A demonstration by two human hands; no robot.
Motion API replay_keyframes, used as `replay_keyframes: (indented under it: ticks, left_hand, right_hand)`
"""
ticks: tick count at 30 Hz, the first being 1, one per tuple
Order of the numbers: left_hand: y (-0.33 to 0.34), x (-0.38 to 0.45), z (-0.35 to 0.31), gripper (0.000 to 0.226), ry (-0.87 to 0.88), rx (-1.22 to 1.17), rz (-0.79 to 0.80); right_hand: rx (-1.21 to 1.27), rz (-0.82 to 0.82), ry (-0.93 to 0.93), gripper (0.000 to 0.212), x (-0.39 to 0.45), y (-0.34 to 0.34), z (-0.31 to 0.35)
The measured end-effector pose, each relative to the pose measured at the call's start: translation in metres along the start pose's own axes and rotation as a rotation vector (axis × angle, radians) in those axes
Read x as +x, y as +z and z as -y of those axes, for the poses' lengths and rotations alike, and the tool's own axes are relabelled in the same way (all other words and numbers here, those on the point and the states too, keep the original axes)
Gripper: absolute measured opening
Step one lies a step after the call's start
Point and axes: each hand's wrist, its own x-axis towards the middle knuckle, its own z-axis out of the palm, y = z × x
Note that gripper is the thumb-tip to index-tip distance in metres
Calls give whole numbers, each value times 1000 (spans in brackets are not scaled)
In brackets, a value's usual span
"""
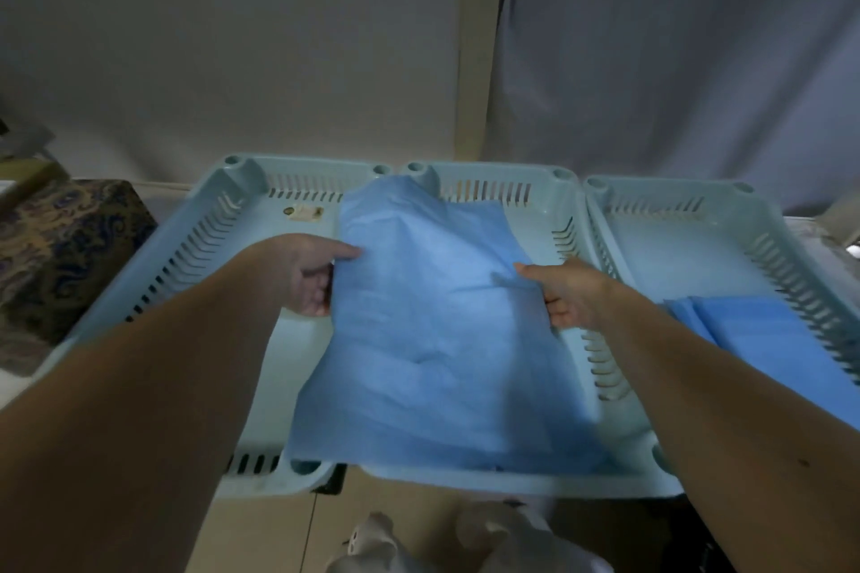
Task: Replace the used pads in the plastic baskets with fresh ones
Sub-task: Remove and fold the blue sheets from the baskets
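I see both hands out over a row of three pale blue slotted baskets set side by side. My left hand (305, 277) pinches the left edge of a large blue pad (433, 340), thumb on top and fingers curled under it. My right hand (570, 295) grips the pad's right edge the same way, thumb above, fingers beneath. So each grip is closed on that one sheet, and the sheet hangs stretched between them.

The pad lies mostly over the middle basket (554, 205). Its far corner rides up over the rim where the middle basket meets the left basket (218, 219), and its near edge drapes across the middle basket's front rim. Its surface is creased, with a fold running from my right thumb.

The left basket shows a bare floor with a small label (305, 211) near its far wall. The right basket (763, 256) holds a folded stack of blue pads (763, 330) at its near end, well apart from my right hand.

A patterned box (70, 247) sits left of the baskets. Grey cloth (675, 61) hangs behind. Below the baskets I see something white and crumpled (488, 540), too blurred to name.
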Motion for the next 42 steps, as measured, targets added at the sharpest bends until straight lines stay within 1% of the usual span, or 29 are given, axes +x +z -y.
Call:
replay_keyframes:
  ticks: [2, 3, 5, 6, 9, 13, 18, 19, 21, 23, 24, 26, 27, 28, 29, 31, 33, 34, 35, 36, 37, 39, 41, 42]
  left_hand:
    - [2, -13, 14, 27, -33, 24, 39]
    - [3, -20, 22, 28, -42, 44, 56]
    - [4, -30, 33, 31, -73, 90, 93]
    - [5, -35, 37, 33, -85, 106, 113]
    - [6, -56, 51, 29, -96, 143, 112]
    - [13, -80, 62, 25, -87, 117, 76]
    - [22, -96, 67, 26, 2, 23, -20]
    - [24, -98, 68, 27, 14, 10, -23]
    - [25, -100, 70, 29, 24, -5, -21]
    - [23, -100, 73, 30, 14, 10, 2]
    - [22, -100, 75, 29, 7, 17, 19]
    - [18, -101, 75, 26, 0, 12, 35]
    - [18, -100, 75, 29, 6, 17, 21]
    - [16, -99, 75, 36, 14, 3, 3]
    - [15, -95, 74, 43, 28, -16, -23]
    - [11, -82, 71, 51, 55, -78, -46]
    - [11, -78, 67, 45, 56, -105, -45]
    - [12, -74, 66, 37, 73, -100, -55]
    - [14, -73, 65, 32, 74, -113, -75]
    - [15, -72, 65, 33, 85, -131, -102]
    - [15, -74, 65, 36, 121, -93, -108]
    - [12, -76, 66, 33, 104, 50, -62]
    - [12, -84, 67, 14, 53, 77, -16]
    - [11, -83, 66, 7, 47, 52, -14]
  right_hand:
    - [-5, 19, -4, 44, -13, -1, -7]
    - [-16, 12, -3, 49, -19, 0, -10]
    - [-83, -8, 7, 56, -29, 2, -16]
    - [-134, -19, 9, 54, -34, 4, -19]
    - [-247, -55, 30, 41, -55, 9, -31]
    - [-331, -96, 60, 42, -69, 11, -46]
    - [-549, -171, 39, 15, -75, 17, -55]
    - [-645, -191, 25, 16, -77, 19, -54]
    - [-859, -225, 26, 24, -84, 22, -51]
    - [-993, -263, 31, 20, -90, 28, -48]
    - [-1046, -287, 28, 22, -90, 31, -46]
    - [-1047, -416, -22, 45, -88, 41, -38]
    - [-1001, -474, -89, 50, -91, 48, -32]
    - [-959, -485, -202, 50, -93, 59, -22]
    - [-913, -434, -331, 46, -96, 72, -12]
    - [-810, -199, -565, 31, -109, 107, 8]
    - [-725, 38, -678, 32, -129, 140, 18]
    - [-716, 106, -708, 35, -137, 154, 20]
    - [-758, 136, -734, 38, -143, 165, 21]
    - [-852, 134, -768, 40, -149, 173, 21]
    - [-976, 108, -805, 44, -153, 178, 21]
    - [-1188, 54, -846, 49, -158, 182, 20]
    - [-1348, 28, -848, 53, -163, 183, 17]
    - [-1420, 9, -859, 56, -165, 184, 15]
